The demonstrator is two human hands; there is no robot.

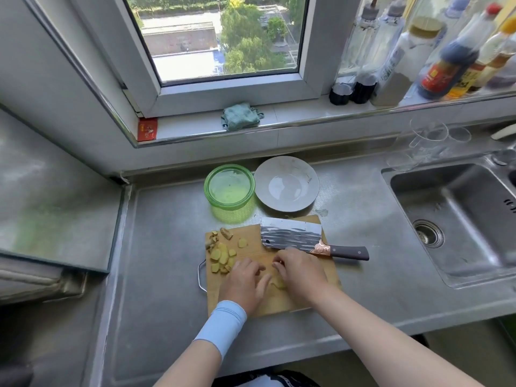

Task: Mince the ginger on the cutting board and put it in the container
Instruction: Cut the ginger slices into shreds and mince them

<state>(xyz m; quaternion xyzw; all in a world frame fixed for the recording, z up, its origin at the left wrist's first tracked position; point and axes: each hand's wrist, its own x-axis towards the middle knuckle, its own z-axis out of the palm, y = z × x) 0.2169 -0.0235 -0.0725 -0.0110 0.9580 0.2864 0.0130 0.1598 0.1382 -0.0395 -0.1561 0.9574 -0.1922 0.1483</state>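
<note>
Currently left hand [242,284] and right hand [303,275] sit together on the board [282,305], fingers bent over a ginger piece [279,283]; grip unclear. Slices [223,256] lie just left of them. Cleaver [293,237] lies just beyond, handle pointing right, so the right hand is nearer.

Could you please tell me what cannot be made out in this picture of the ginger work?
1. Head view: the ginger piece is mostly covered by the left hand and right hand; their grip cannot be told.
2. Head view: the green container is too blurred to judge its contents.
3. Head view: the bottle labels on the sill are blurred.
4. Head view: the sink is cut off by the right edge.
</note>
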